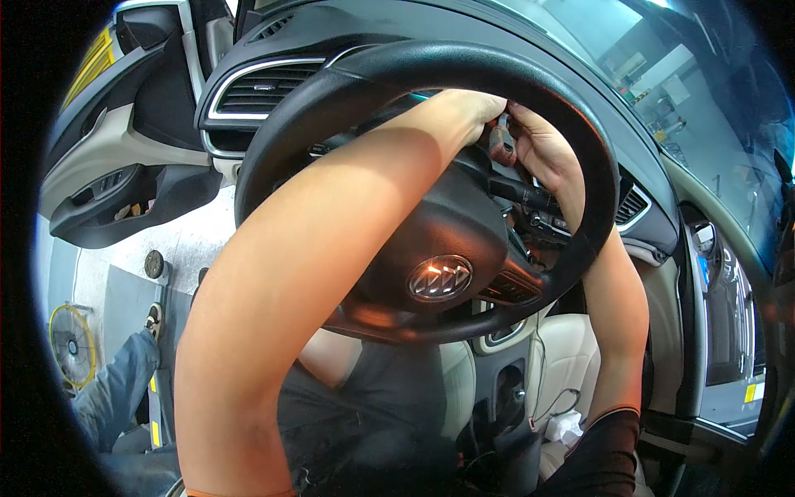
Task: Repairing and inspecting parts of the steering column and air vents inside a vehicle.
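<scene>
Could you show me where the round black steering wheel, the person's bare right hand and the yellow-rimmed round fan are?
Round black steering wheel [465, 225]: head view, on its central hub.
Bare right hand [546, 153]: head view, on its middle.
Yellow-rimmed round fan [72, 346]: head view, on its centre.

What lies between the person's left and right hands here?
In the head view, a small reddish-grey object of unclear kind shows between the left hand and right hand, within the steering wheel's opening.

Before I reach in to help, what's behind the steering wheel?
The left hand, the right hand, a small reddish part between them and a dark stalk. The rim hides parts of both hands; the left forearm and hub cover much else.
</scene>
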Demonstrator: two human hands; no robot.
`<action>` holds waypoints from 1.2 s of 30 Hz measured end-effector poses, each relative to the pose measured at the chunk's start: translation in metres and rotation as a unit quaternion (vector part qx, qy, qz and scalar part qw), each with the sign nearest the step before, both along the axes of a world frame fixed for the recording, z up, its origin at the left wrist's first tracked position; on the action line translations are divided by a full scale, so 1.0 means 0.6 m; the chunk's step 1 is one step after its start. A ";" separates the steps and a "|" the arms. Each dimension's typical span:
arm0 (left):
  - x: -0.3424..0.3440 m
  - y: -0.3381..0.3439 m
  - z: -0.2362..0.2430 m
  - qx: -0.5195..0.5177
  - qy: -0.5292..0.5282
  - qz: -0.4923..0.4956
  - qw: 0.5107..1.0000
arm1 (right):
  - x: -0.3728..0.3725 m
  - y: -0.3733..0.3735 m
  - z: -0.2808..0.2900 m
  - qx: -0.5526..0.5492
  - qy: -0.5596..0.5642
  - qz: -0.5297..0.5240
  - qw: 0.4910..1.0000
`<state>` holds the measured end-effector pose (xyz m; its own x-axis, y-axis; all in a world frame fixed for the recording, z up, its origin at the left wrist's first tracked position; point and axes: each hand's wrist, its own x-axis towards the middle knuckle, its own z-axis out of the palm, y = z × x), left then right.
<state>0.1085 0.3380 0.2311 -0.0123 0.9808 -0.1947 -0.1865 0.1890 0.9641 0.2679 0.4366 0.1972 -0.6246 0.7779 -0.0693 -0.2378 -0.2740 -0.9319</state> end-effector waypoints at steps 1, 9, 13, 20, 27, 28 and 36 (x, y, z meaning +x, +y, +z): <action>0.000 0.000 -0.001 0.006 -0.003 0.005 1.000 | -0.003 -0.007 0.005 -0.051 0.004 -0.029 0.998; 0.003 0.004 0.007 0.057 -0.026 0.038 0.997 | -0.011 -0.041 0.031 0.046 -0.083 0.012 0.995; -0.003 0.003 0.008 0.078 -0.035 0.061 0.994 | -0.022 -0.072 0.053 0.085 -0.137 0.024 0.987; 0.002 0.021 0.015 0.091 -0.172 0.078 0.978 | 0.014 -0.073 0.078 0.095 -0.135 0.032 0.986; 0.001 0.038 0.001 0.130 -0.308 0.042 0.942 | 0.028 -0.079 0.091 0.075 -0.166 0.005 0.983; 0.003 0.041 0.000 0.128 -0.311 0.040 0.941 | 0.030 -0.081 0.089 0.067 -0.163 0.001 0.984; 0.006 0.056 -0.010 0.102 -0.266 0.026 0.958 | 0.041 -0.087 0.070 0.058 -0.160 -0.001 0.985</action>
<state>0.1123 0.3716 0.2250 -0.0151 0.9999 0.0079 -0.6667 -0.0159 0.7451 0.2926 0.3845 0.2394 -0.5841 0.7928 -0.1738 0.0738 -0.1614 -0.9841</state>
